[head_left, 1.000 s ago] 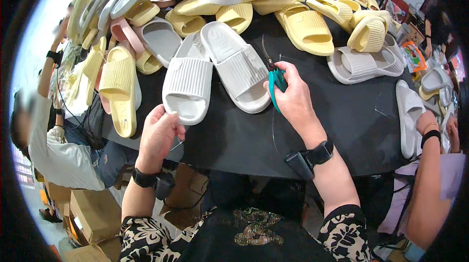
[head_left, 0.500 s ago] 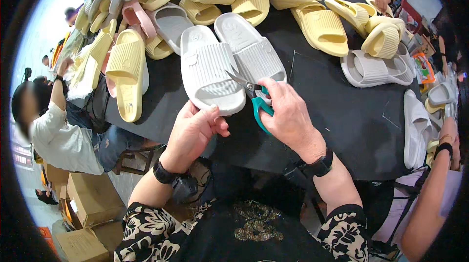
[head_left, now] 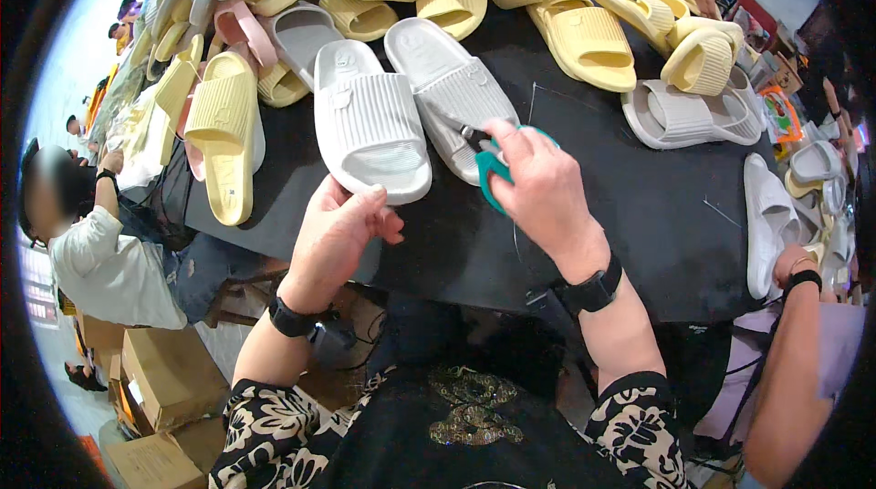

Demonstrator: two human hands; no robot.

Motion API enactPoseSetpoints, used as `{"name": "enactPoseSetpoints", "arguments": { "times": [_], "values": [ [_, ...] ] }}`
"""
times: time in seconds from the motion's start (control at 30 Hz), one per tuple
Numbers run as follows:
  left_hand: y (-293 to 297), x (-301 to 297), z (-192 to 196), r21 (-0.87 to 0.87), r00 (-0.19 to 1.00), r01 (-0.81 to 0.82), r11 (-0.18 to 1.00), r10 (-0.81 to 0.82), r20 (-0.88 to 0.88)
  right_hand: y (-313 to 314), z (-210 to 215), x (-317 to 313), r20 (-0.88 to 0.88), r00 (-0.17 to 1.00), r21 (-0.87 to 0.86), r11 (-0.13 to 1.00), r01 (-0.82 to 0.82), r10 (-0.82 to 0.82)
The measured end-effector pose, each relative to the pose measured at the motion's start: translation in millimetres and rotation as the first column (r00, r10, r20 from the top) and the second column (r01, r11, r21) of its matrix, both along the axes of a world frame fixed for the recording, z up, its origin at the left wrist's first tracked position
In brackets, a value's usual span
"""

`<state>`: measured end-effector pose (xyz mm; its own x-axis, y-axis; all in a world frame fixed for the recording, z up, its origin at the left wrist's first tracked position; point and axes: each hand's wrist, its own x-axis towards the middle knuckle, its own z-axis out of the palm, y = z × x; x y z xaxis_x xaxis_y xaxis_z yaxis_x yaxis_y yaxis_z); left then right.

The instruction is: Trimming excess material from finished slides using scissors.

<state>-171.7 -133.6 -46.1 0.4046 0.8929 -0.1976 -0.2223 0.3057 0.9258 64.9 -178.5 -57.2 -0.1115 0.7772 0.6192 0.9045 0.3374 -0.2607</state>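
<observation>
A round black cloth-covered surface (head_left: 584,215) fills the middle of the view, its far half heaped with foam slide sandals in pale yellow (head_left: 584,33), grey and pink, and two white ribbed foam slide sandals lie side by side at its near edge, directly ahead of the person. The left white slide (head_left: 370,129) lies with its long axis running from the far side toward the near edge, its near rounded end overhanging the edge a little; the right white slide (head_left: 447,88) lies just beside it, touching or nearly so, angled a little so its near end points to the right hand. The left hand (head_left: 333,238) sits at the surface edge just below the near end of the left slide, its fingers loosely curled and the thumb tip touching the slide's rim; it holds nothing closed in it. The right hand (head_left: 543,188) rests over the near end of the right slide and is closed around small teal-handled scissors (head_left: 493,179), whose short metal blades point up and left toward the strap of that slide. So each slide lies straight ahead of its own hand, the right one nearer the blades. Another person's forearm (head_left: 794,370) comes in at the right edge of the surface.
</observation>
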Motion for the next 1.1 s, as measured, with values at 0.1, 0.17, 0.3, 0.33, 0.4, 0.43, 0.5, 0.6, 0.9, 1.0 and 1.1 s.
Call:
{"name": "enactPoseSetpoints", "arguments": {
  "times": [0.1, 0.17, 0.3, 0.33, 0.4, 0.43, 0.5, 0.6, 0.9, 1.0, 1.1],
  "values": [
    [-2, -12, 1, -0.081, 0.912, 0.26, 0.962, -0.272, -0.307, 3, -1, 10, -0.238, 0.969, 0.005, 0.997, 0.072, -0.069],
    [0, -19, 15, -0.024, 0.835, 0.359, 0.933, -0.332, -0.439, 4, -1, 16, -0.299, 0.948, -0.011, 0.994, 0.108, -0.106],
    [23, -25, 30, 0.422, 0.737, 0.361, 0.832, 0.023, -0.676, 4, 2, 14, -0.428, 0.888, -0.092, 0.986, 0.142, -0.168],
    [31, -21, 37, 0.592, 0.706, 0.373, 0.715, 0.195, -0.681, 4, 4, 13, -0.451, 0.876, -0.11, 0.984, 0.138, -0.173],
    [54, -7, 44, 0.735, 0.628, 0.485, 0.474, 0.396, -0.67, 6, -3, 15, -0.483, 0.858, -0.11, 0.985, 0.135, -0.172],
    [64, 0, 48, 0.777, 0.564, 0.599, 0.196, 0.585, -0.583, 8, -6, 16, -0.515, 0.84, -0.11, 0.985, 0.135, -0.172],
    [81, 11, 46, 0.721, 0.549, 0.645, 0.254, 0.503, -0.668, 8, -7, 16, -0.532, 0.824, -0.147, 0.98, 0.134, -0.193],
    [94, 32, 55, 0.556, 0.512, 0.709, 0.434, 0.224, -0.829, 10, -9, 16, -0.564, 0.801, -0.173, 0.977, 0.123, -0.201],
    [116, 78, 51, 0.232, 0.428, 0.744, 0.627, -0.18, -0.886, 10, -3, 19, -0.781, 0.599, -0.245, 0.969, -0.033, -0.177],
    [115, 67, 40, 0.225, 0.568, 0.661, 0.716, -0.282, -0.773, 12, -1, 16, -0.881, 0.463, -0.158, 0.982, -0.101, -0.094],
    [94, 64, 55, 0.307, 0.765, 0.445, 0.841, -0.18, -0.618, 6, 10, 16, -0.912, 0.403, -0.131, 0.987, -0.094, -0.083]
  ]
}}
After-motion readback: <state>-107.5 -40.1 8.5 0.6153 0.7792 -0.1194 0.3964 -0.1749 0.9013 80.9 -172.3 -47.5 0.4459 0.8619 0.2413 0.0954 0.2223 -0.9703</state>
